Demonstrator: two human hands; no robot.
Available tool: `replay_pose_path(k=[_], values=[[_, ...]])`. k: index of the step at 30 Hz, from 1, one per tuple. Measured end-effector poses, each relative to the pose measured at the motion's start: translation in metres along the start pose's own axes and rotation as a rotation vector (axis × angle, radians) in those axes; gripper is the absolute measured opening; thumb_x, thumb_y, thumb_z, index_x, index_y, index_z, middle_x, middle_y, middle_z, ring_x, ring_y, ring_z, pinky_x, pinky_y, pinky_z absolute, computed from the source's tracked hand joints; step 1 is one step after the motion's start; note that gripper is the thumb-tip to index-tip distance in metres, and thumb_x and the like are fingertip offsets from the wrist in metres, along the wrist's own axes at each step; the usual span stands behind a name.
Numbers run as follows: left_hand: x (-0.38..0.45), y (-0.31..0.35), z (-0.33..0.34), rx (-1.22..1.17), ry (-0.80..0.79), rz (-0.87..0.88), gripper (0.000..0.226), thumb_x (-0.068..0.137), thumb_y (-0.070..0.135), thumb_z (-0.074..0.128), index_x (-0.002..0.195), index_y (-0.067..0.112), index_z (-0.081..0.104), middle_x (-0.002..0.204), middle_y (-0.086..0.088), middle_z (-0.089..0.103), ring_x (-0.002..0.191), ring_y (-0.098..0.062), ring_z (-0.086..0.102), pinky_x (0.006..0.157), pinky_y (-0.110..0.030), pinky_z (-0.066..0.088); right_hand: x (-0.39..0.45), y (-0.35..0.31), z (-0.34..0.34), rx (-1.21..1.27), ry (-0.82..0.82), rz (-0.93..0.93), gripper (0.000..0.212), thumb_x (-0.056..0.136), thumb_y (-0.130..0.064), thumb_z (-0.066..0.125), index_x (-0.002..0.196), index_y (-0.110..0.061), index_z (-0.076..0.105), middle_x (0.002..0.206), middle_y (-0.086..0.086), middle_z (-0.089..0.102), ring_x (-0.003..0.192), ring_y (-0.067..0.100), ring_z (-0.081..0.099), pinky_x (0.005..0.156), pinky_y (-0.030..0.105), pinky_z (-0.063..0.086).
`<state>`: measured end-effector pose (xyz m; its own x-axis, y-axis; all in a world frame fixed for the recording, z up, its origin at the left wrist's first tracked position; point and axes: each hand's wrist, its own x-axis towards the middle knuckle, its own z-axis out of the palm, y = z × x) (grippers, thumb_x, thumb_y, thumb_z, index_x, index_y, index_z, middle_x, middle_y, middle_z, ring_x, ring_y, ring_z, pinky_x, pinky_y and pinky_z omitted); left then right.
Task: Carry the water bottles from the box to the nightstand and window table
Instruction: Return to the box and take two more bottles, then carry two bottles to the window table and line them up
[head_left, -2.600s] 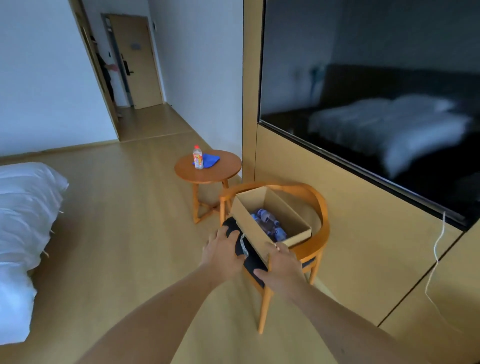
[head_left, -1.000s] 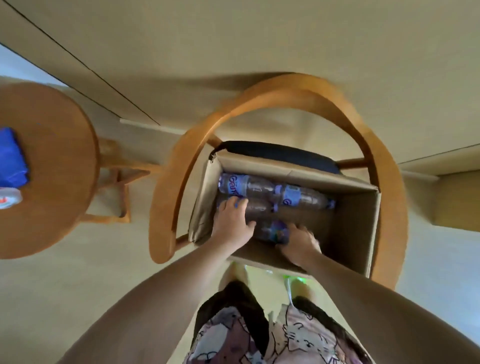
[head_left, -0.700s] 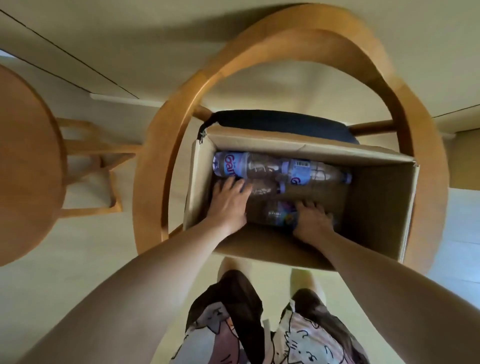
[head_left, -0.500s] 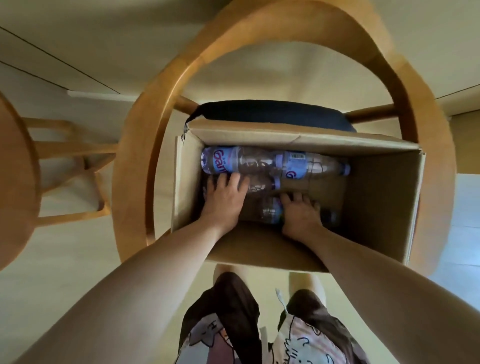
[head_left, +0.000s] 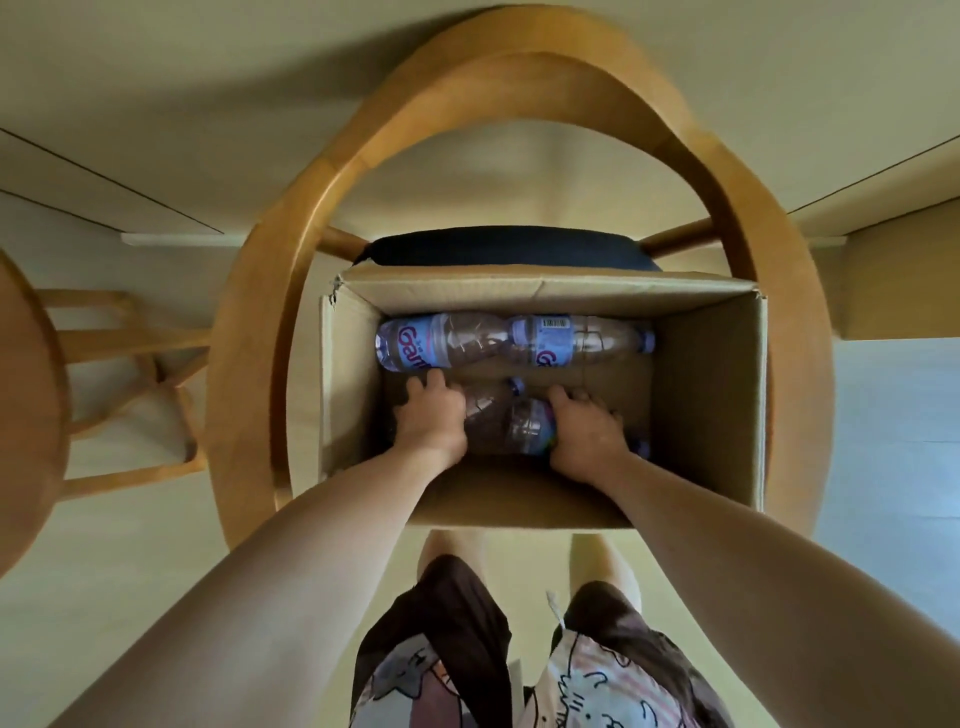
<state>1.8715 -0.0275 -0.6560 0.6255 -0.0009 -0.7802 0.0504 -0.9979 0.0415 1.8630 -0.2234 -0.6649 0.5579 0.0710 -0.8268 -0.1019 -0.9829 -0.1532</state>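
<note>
Bottles lie on their sides in the cardboard box (head_left: 711, 395): two along its far wall (head_left: 511, 340), others at its near wall. Left hand (head_left: 431, 415) and right hand (head_left: 587, 431) each curl over a near bottle (head_left: 498, 421), presumably to lift one apiece.

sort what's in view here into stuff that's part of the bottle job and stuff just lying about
Part of the job:
- water bottles lying in the box
- cardboard box
- left hand and right hand, both down on bottles

Just lying about:
- wooden chair under the box
- round side table
</note>
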Motion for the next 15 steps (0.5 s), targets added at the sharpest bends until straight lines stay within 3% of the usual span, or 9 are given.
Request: replay_pose_path(k=[3, 7, 12, 15], values=[[-0.005, 0.001, -0.013, -0.011, -0.031, 0.001, 0.049, 0.084, 0.017, 0.073, 0.130, 0.012, 0.055, 0.138, -0.013, 0.037, 0.127, -0.039, 0.039, 0.094, -0.057, 0.053, -0.015, 0.003, -0.006, 0.073, 0.037, 0.005, 0.073, 0.073, -0.019, 0.080, 0.134, -0.028, 0.040, 0.138, 0.010, 0.049, 0.132, 0.036, 0.044, 0.106, 0.053, 0.041], [-0.021, 0.001, -0.036, -0.098, -0.085, -0.004, 0.079, 0.065, 0.023, 0.090, 0.130, 0.011, 0.047, 0.129, -0.014, 0.052, 0.119, -0.039, 0.057, 0.092, -0.051, 0.056, -0.038, 0.005, -0.017, 0.154, 0.121, -0.003, 0.075, 0.065, -0.016, 0.081, 0.129, -0.026, 0.043, 0.132, 0.009, 0.051, 0.127, 0.035, 0.047, 0.102, 0.047, 0.046], [-0.054, -0.002, -0.084, -0.367, -0.148, -0.081, 0.082, 0.049, 0.025, 0.092, 0.112, 0.018, 0.040, 0.112, -0.006, 0.053, 0.096, -0.025, 0.058, 0.064, -0.031, 0.051, -0.066, 0.004, -0.048, 0.334, 0.212, -0.023, 0.087, 0.053, -0.018, 0.089, 0.128, -0.022, 0.046, 0.124, 0.008, 0.058, 0.120, 0.032, 0.054, 0.096, 0.036, 0.049], [-0.080, 0.000, -0.120, -0.656, -0.139, -0.108, 0.098, 0.043, 0.021, 0.090, 0.130, 0.017, 0.045, 0.120, -0.001, 0.055, 0.101, -0.022, 0.060, 0.078, -0.036, 0.059, -0.083, 0.002, -0.080, 0.451, 0.212, -0.041, 0.087, 0.051, -0.017, 0.092, 0.125, -0.023, 0.045, 0.116, 0.006, 0.062, 0.112, 0.031, 0.060, 0.080, 0.031, 0.048]])
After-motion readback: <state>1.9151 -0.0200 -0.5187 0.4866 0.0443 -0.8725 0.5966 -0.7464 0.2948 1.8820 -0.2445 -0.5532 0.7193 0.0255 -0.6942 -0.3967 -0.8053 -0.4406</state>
